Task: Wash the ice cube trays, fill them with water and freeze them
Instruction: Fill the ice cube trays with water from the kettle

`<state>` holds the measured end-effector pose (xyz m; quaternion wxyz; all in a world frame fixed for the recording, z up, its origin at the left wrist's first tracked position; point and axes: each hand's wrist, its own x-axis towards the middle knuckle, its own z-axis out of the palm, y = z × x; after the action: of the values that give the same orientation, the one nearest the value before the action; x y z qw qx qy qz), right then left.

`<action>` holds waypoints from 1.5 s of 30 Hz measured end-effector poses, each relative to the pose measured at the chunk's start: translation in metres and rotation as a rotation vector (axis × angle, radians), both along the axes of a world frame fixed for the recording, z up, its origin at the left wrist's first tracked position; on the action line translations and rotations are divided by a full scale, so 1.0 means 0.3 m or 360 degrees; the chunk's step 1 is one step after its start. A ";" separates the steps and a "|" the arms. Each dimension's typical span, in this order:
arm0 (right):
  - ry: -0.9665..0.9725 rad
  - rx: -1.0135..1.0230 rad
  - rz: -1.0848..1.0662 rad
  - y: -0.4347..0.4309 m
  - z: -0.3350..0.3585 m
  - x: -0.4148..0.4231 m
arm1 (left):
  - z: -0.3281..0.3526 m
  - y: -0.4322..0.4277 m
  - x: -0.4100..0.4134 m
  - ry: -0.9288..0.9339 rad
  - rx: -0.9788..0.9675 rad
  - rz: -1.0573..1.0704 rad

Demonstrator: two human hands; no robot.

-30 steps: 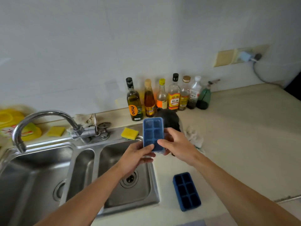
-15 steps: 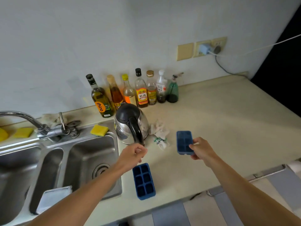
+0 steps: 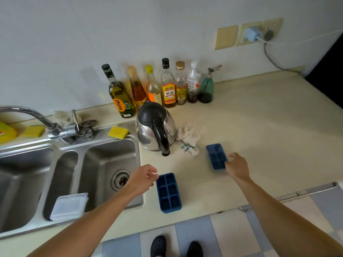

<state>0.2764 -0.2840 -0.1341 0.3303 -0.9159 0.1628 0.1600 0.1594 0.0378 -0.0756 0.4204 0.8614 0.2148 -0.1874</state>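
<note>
Second dark-blue six-cell plastic ice tray (image 3: 215, 156) is now down on the beige countertop (image 3: 259, 127) by the crumpled white cloth (image 3: 189, 140) — the right hand (image 3: 236, 167) pinches its near corner. The left hand (image 3: 143, 179), fingers loosely curled and empty, hovers beside the nearer matching tray (image 3: 168, 193). Likely step: staging for filling — next needs water, maybe from the steel kettle (image 3: 156, 127).

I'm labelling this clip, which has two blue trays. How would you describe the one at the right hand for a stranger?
Find the steel kettle beside the sink; a crumpled white cloth lies right of it. Right of that cloth sits the blue ice cube tray, the right hand touching its near end. The other blue tray lies nearer the counter's front edge, by the sink.
</note>
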 end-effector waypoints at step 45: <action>0.0038 0.0517 0.0747 0.825 0.268 -0.242 | 0.005 0.483 -0.070 0.0159 -0.0282 0.0004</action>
<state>0.2037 -0.0365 -0.0537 0.4248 -0.8616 -0.0777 0.2667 0.1384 0.1827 -0.0742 0.4839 0.8101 0.2192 -0.2480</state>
